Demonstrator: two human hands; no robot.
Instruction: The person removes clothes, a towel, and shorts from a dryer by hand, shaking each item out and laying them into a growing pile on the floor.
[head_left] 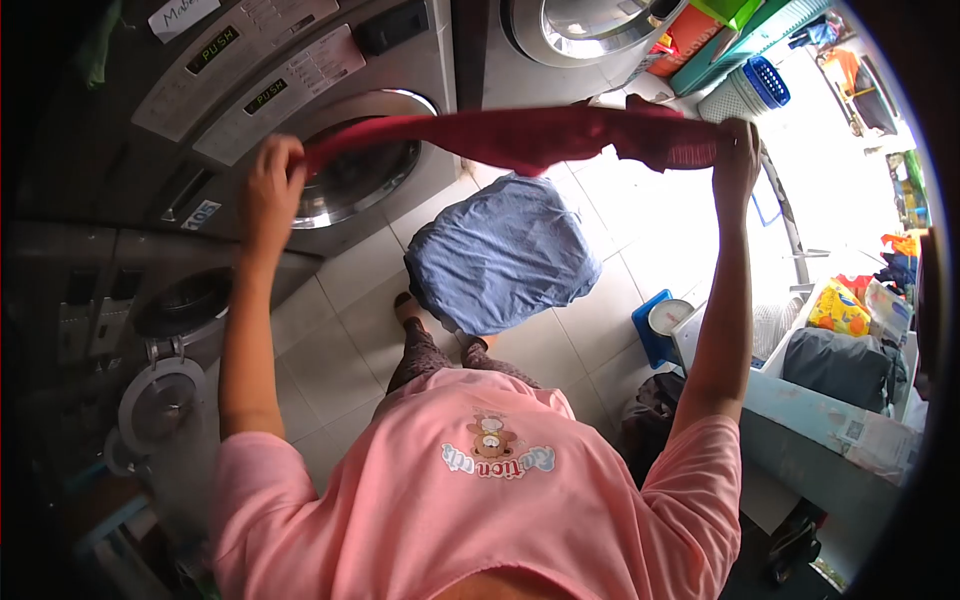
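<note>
A dark red cloth garment [500, 138] is stretched out between my raised hands, a little slack in the middle. My left hand [272, 190] is closed on one end, in front of a front-loading washing machine. At the other end my right hand [738, 158] grips the cloth beside a ribbed, lighter patch. Below the garment, a blue-grey cloth [505, 255] lies spread and wrinkled in front of my feet, covering whatever is under it.
Washing machines line the left, one with its round door [160, 405] swung out. Ahead stands another machine [580, 30]. On the right are a blue scale [655, 325], a pale table [830, 430] with bagged laundry, and a blue-and-white basket [745, 88]. Floor tiles [350, 270] surround my feet.
</note>
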